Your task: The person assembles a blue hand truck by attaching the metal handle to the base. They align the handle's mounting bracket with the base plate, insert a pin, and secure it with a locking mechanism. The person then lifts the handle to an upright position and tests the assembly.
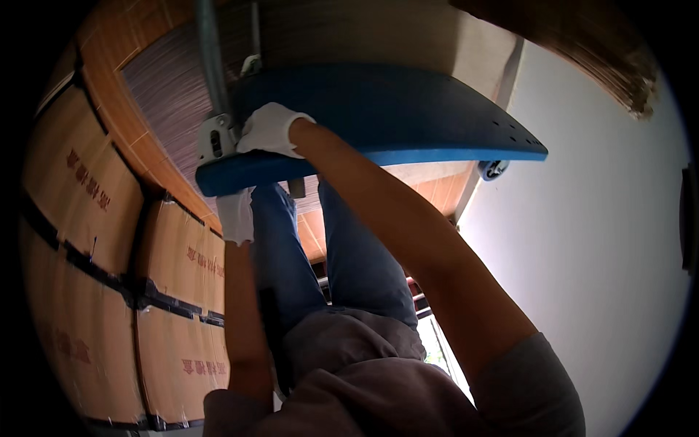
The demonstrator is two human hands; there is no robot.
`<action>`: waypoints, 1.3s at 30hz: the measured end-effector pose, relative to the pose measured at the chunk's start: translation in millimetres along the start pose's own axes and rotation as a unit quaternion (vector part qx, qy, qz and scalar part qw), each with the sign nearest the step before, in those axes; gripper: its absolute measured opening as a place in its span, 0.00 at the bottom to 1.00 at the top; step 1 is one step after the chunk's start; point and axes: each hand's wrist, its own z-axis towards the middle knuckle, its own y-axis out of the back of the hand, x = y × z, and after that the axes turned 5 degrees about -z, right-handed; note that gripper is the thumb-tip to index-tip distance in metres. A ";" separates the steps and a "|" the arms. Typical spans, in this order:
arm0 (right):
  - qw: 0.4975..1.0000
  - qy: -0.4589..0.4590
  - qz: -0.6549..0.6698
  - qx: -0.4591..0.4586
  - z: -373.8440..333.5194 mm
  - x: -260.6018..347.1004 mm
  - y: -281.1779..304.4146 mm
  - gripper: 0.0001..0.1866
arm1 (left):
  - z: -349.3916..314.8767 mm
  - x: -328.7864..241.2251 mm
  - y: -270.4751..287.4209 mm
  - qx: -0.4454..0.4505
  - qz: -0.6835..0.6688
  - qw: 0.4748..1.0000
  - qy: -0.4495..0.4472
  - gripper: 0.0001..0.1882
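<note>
A blue platform cart lies across in front of me, its flat deck facing up and its edge turned toward my body. At its left end, a grey metal handle post rises from a slotted hinge bracket. My right hand, in a white glove, closes over the deck edge right beside that bracket. Below the same corner is my left hand, also gloved in white, its fingers hidden behind the deck's rim. A dark wheel shows under the right end.
Stacked brown cartons with black-edged seams stand along my left. A pale wall runs along the right, and flattened cardboard juts in at the upper right. Orange-brown tiles border a dark striped surface behind the cart.
</note>
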 end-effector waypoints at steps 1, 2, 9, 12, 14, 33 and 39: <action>1.000 -0.003 0.016 -0.003 0.2 1.5 -0.9 0.24 | 5.9 5.1 8.8 0.031 -0.180 0.982 0.045 0.09; 0.999 -0.009 0.031 -0.007 1.1 0.5 -3.3 0.23 | 10.5 11.2 14.7 0.058 -0.344 0.931 0.105 0.09; 0.999 -0.005 0.045 -0.008 1.5 2.3 -4.3 0.22 | 8.0 18.6 9.7 0.024 -0.222 0.973 0.053 0.09; 0.998 -0.007 0.059 -0.008 0.2 2.5 -2.6 0.22 | -0.4 11.9 2.8 -0.035 -0.022 0.999 -0.030 0.10; 0.998 -0.009 0.058 -0.010 0.9 1.5 -3.2 0.22 | -4.1 12.6 -2.0 -0.060 0.072 0.994 -0.064 0.10; 0.997 -0.025 0.074 -0.020 -0.5 1.1 -5.6 0.23 | -6.0 -46.6 -13.4 -0.195 -0.193 0.953 0.125 0.11; 1.000 0.008 0.017 -0.016 1.5 3.2 -4.9 0.24 | -4.0 5.5 5.8 0.064 -0.334 0.930 0.138 0.12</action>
